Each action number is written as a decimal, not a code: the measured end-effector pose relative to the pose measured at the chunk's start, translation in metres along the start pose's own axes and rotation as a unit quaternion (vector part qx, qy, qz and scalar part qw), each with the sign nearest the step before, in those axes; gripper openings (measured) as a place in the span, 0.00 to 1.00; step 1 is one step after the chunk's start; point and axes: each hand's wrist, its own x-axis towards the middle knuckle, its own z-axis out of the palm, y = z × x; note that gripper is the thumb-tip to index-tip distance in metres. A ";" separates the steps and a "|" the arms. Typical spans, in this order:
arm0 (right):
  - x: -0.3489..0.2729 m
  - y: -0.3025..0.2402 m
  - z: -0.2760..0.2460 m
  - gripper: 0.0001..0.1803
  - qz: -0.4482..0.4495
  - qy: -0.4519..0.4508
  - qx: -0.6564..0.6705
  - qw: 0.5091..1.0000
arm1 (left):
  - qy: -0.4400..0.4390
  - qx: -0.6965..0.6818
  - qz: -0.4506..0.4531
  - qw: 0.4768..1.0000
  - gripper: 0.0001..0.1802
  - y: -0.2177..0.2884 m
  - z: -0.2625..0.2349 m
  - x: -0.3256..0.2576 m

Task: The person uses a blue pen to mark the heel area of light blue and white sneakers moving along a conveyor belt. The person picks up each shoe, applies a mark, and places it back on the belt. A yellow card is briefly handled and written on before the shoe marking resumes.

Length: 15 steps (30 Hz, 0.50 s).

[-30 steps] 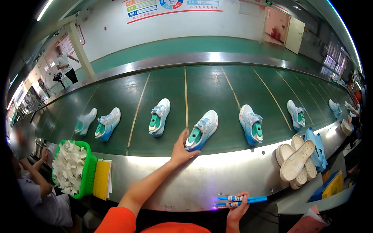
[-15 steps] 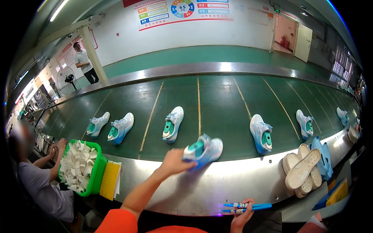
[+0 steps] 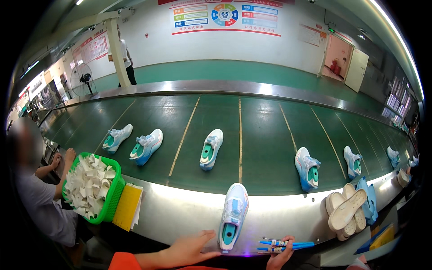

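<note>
We see white-and-teal sneaker [image 3: 233, 216] on curved steel ledge [image 3: 180, 211], at 12 o'clock of our left hand [image 3: 189, 249]. Blue pens [image 3: 283, 245] at sneaker's 3 o'clock, in right hand [image 3: 280, 257]. Green conveyor belt [image 3: 265, 148] behind. Green basket [image 3: 114, 193] at 9 o'clock.

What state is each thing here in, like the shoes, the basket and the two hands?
Near shoe: on the steel ledge, off the belt.
Left hand: open, fingers beside the near shoe's heel.
Right hand: closed on blue pens.
Green basket: full of white paper pieces.
Insoles: stacked on the ledge.
Belt shoes: lying apart.
</note>
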 end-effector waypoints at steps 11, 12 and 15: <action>-0.019 -0.008 0.005 0.12 -0.060 0.000 0.048 0.997 | 0.237 -0.255 0.536 0.769 0.15 0.084 -0.044 0.040; -0.020 -0.007 0.002 0.12 -0.073 0.014 0.052 0.996 | 0.243 -0.257 0.534 0.768 0.14 0.085 -0.043 0.040; -0.019 -0.007 -0.010 0.13 -0.024 -0.007 0.049 0.998 | 0.228 -0.250 0.525 0.781 0.12 0.071 -0.055 0.045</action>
